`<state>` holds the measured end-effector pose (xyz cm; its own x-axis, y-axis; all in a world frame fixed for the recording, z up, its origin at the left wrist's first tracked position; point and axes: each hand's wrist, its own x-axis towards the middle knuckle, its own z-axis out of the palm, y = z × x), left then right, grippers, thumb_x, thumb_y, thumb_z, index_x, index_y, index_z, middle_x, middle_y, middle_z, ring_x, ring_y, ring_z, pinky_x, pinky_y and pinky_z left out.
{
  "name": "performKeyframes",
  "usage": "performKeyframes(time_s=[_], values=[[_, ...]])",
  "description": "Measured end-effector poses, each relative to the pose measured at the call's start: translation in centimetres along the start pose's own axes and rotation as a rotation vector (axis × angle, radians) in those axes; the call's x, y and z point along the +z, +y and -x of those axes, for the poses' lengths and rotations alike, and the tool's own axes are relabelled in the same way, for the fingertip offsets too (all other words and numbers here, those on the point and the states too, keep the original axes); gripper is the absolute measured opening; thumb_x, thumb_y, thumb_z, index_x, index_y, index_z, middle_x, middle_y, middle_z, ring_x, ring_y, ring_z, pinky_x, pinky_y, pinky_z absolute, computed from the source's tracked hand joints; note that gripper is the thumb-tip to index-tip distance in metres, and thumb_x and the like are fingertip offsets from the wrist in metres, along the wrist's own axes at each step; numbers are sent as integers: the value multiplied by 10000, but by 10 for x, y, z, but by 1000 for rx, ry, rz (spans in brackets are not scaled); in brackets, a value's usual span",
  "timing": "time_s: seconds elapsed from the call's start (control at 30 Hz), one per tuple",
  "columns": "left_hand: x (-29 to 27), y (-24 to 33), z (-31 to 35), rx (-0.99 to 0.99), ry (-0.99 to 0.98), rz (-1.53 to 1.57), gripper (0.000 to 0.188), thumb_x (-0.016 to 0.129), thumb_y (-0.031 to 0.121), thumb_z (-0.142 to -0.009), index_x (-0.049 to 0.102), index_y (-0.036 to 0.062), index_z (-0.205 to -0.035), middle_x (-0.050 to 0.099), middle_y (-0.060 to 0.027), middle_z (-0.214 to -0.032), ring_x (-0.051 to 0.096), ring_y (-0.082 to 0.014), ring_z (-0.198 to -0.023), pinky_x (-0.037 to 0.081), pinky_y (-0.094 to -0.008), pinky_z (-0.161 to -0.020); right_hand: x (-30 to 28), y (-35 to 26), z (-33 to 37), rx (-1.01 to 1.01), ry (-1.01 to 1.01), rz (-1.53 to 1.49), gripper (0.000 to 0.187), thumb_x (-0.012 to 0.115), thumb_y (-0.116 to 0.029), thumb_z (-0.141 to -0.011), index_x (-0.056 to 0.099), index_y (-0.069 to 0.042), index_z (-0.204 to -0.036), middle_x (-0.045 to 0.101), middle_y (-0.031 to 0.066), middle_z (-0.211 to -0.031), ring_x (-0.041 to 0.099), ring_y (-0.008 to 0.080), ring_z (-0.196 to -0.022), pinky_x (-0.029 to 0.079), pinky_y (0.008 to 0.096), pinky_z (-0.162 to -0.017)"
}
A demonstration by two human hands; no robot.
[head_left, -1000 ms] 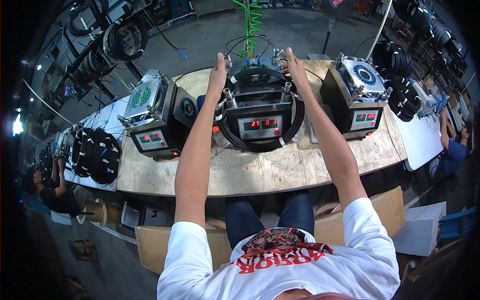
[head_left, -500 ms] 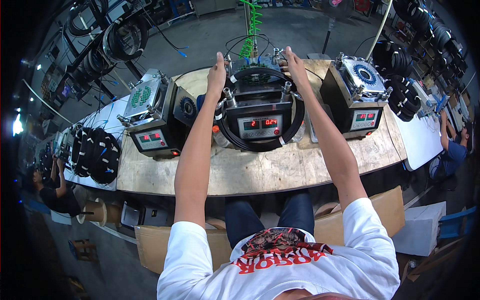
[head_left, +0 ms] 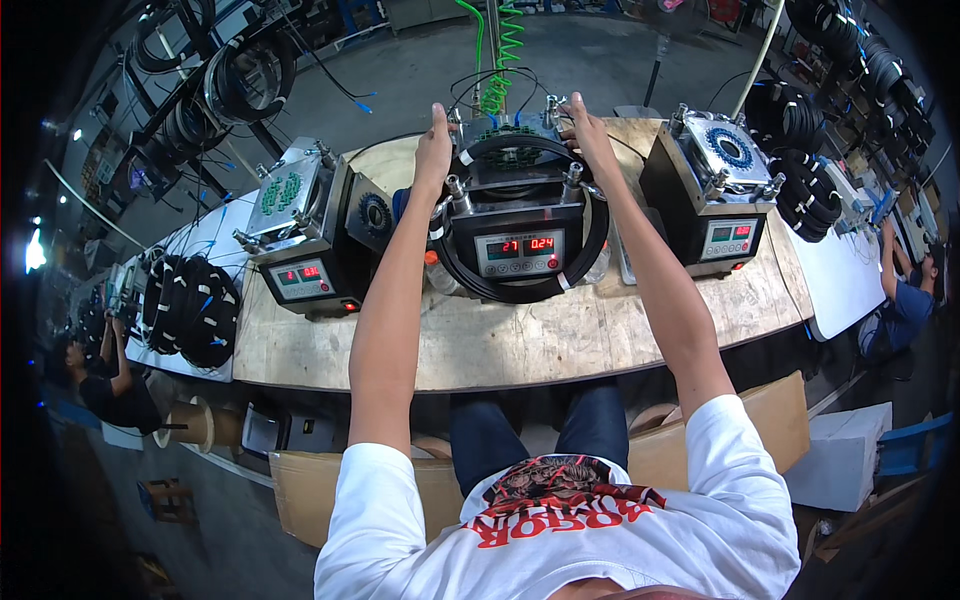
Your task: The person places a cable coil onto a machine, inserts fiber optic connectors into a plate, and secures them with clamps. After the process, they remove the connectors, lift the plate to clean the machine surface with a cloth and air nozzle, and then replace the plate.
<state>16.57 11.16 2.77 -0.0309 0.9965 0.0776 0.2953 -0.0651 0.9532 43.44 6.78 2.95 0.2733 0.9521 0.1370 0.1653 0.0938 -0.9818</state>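
Observation:
Both my arms reach forward to the middle machine (head_left: 515, 225), a dark box with a red-lit display and metal corner posts. My left hand (head_left: 434, 155) is closed at its far left corner clamp (head_left: 455, 122), thumb raised. Across from it, my right hand (head_left: 592, 140) is closed at the far right corner clamp (head_left: 553, 110), also thumb up. The fingers of both hands are partly hidden. A coil of black cable (head_left: 520, 291), tied with white bands, hangs around the machine's front. On top sits a plate (head_left: 512, 155) with green fittings and blue-ended cables, partly covered by the coil.
Similar machines stand left (head_left: 300, 240) and right (head_left: 705, 200) on the wooden table (head_left: 500, 350). A green spiral hose (head_left: 502, 60) hangs behind. Cable coils (head_left: 190, 310) lie at the left. Co-workers sit at far left (head_left: 120, 385) and far right (head_left: 905, 300). Cardboard (head_left: 330, 490) is below.
The green hose has shifted, with a strand now showing left of the spiral. Digits on the displays have changed. My hands stay in place.

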Motion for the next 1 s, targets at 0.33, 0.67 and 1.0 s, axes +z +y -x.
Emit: performKeyframes(time_s=[0.33, 0.67, 1.0], values=[[1, -2, 1, 19, -96, 144, 1025, 244, 873, -870, 523, 49, -1411, 574, -293, -1302, 553, -355, -1214, 378, -438, -1060, 2, 4, 0, -51, 44, -50, 765, 363, -679, -991, 634, -34, -1300, 639, 111, -825, 576, 175, -741, 453, 323, -666], [1, -2, 0, -100, -1, 198, 1031, 209, 823, -915, 563, -42, -1352, 622, -232, -1190, 590, -294, -1067, 440, -378, -922, 0, 2, 1, -32, 53, 16, 725, 383, -646, -1002, 686, -18, -1201, 612, 84, -762, 580, 166, -676, 451, 308, -642], [-5, -11, -4, -89, -83, 278, 1022, 285, 850, -886, 416, 37, -1492, 549, -317, -1329, 573, -368, -1204, 452, -408, -1007, 3, 3, 1, -53, 60, -137, 689, 427, -616, -1004, 642, -16, -1266, 610, 63, -800, 576, 128, -643, 444, 274, -588]])
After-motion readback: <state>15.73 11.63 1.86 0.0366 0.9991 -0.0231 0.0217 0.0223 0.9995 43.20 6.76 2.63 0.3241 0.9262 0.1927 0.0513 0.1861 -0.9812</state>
